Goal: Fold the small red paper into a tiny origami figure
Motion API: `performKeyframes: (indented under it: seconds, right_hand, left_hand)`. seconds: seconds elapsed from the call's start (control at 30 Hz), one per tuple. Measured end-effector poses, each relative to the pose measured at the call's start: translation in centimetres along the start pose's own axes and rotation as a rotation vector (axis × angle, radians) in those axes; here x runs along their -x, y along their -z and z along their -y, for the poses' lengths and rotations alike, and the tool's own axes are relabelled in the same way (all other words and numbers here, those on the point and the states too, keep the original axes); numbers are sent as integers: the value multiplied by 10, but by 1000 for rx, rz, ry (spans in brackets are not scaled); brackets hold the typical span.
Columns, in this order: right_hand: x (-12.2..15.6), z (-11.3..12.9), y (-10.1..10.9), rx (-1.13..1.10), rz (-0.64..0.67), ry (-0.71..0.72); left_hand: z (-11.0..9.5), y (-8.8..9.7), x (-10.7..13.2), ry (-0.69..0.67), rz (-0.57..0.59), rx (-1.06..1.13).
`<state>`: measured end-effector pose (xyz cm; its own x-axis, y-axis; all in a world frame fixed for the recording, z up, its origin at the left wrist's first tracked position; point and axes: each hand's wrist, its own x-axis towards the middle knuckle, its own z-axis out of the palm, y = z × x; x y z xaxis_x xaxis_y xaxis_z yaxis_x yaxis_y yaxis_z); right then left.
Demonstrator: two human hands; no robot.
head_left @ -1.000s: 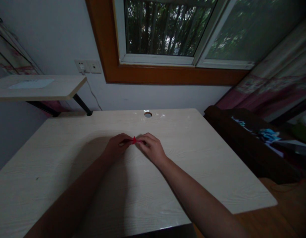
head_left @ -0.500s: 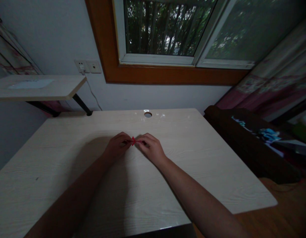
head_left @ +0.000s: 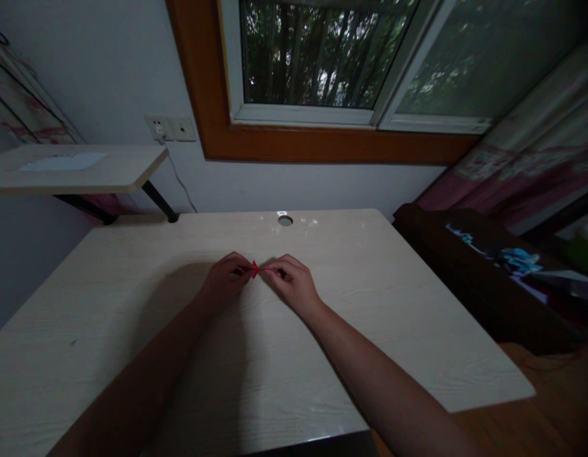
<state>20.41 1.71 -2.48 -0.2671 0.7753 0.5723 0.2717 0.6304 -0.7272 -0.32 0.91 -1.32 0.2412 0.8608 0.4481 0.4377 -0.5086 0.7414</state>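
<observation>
A small folded piece of red paper [head_left: 255, 269] sits between my two hands, just above the middle of a pale wooden desk [head_left: 132, 304]. My left hand [head_left: 226, 278] pinches its left side with the fingers curled. My right hand [head_left: 291, 284] pinches its right side, fingers also curled. Most of the paper is hidden by my fingertips; only a small red point shows.
A round cable hole [head_left: 285, 220] lies near the desk's far edge. A raised side shelf [head_left: 75, 168] stands at the back left, under wall sockets [head_left: 170, 127]. A window [head_left: 322, 57] is straight ahead. Dark furniture with clutter [head_left: 494, 273] stands right of the desk.
The red paper's visible tip has shifted slightly left and shrunk between my fingertips. Both hands stay in nearly the same place.
</observation>
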Motion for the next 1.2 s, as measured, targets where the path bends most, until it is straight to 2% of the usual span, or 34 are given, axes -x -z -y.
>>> performKeyframes:
  seconds: [0.37, 0.7, 1.03, 1.2]
  right_hand:
    - [1, -4, 0, 3, 25, -30]
    - [1, -3, -1, 9, -3, -31]
    - [-1, -3, 2, -9, -72, -102]
    - [-2, -6, 2, -35, -107, -140]
  left_hand:
    - [1, -1, 0, 3, 11, 14]
    - [6, -1, 1, 10, 12, 9]
    - [3, 0, 2, -2, -50, 113]
    - [9, 1, 1, 72, -148, 178]
